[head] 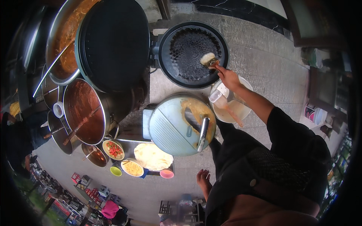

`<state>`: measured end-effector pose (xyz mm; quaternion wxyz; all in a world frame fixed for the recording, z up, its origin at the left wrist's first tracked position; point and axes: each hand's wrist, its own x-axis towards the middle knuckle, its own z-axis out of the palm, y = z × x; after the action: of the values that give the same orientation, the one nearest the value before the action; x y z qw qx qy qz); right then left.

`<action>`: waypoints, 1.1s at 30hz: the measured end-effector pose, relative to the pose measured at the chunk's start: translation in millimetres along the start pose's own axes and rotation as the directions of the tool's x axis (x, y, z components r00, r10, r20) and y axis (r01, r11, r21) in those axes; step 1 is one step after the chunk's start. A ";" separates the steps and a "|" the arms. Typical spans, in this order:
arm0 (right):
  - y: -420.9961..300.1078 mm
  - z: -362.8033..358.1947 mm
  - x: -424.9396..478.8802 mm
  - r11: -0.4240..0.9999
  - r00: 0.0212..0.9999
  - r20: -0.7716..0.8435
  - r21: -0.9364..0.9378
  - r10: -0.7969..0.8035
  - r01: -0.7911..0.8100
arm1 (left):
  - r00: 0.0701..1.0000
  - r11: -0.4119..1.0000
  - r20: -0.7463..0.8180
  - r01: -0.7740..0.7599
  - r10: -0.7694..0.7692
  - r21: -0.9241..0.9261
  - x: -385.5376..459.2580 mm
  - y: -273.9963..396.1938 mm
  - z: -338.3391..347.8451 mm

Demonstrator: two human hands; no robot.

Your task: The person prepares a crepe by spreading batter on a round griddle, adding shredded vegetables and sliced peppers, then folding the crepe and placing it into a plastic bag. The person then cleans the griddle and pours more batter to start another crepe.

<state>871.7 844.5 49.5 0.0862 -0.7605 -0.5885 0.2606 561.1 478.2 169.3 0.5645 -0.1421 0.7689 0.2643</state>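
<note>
My right hand (228,77) grips a wooden-handled brush (209,60) with pale bristles, held against the right side of a round black griddle plate (192,53). The plate is wet and dark with oil. Its black lid (113,45) stands raised beside it. Below my right forearm is a white bucket (246,113) with a plastic scoop or ladle (226,106) lying across it. A second round griddle, its light-blue lid (169,127) down and stained brown near the handle, stands in front of my legs. My left hand (204,178) hangs low beside my body, empty, fingers apart and slightly curled.
Large pots of reddish sauce (84,99) and orange stew (66,56) with utensils stand at left. A tray holds stacked pale flatbreads (152,156), with bowls of chopped red peppers (113,149) and yellow shreds (133,168) nearby. A person (21,141) stands at far left; another in pink (110,209) is lower down.
</note>
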 end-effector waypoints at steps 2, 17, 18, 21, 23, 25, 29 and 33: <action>20.4 2.7 -26.5 0.987 0.997 -0.034 0.148 0.066 -0.061 | 1.000 1.000 0.002 -0.009 0.009 -0.008 -3.6 3.0 4.6; -150.1 71.3 95.9 0.968 0.997 -0.055 0.241 -0.053 0.065 | 0.996 0.997 -0.082 0.039 -0.044 -0.064 -9.4 -20.3 4.9; -148.5 61.4 63.8 0.967 0.982 0.048 0.191 -0.183 0.171 | 0.996 0.996 -0.076 0.032 -0.039 -0.084 -9.2 -21.1 7.3; -78.7 28.7 8.4 0.915 0.862 0.336 -0.004 -0.380 0.404 | 0.999 0.992 -0.034 -0.001 -0.003 -0.125 -5.5 -17.3 12.1; -30.5 -14.8 5.1 0.801 0.758 0.433 -0.124 -0.488 0.586 | 0.999 0.990 -0.020 -0.028 0.025 -0.135 -3.9 -15.9 14.9; -15.7 -64.9 22.3 0.716 0.777 0.545 -0.401 -0.315 0.571 | 0.999 0.990 -0.012 -0.048 0.047 -0.135 -3.3 -17.6 17.3; -14.7 -84.8 51.6 0.622 0.886 0.461 -0.683 -0.039 0.383 | 0.998 0.987 -0.005 -0.067 0.067 -0.146 -0.8 -27.0 11.4; -73.4 -59.1 36.0 0.561 0.806 0.587 -0.694 0.080 0.450 | 0.996 0.971 -0.017 -0.085 0.083 -0.223 0.8 -43.1 0.9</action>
<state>844.9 910.2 121.2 -0.4167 -0.5324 -0.7189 0.1617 583.9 443.4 157.7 0.5302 -0.1729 0.7419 0.3721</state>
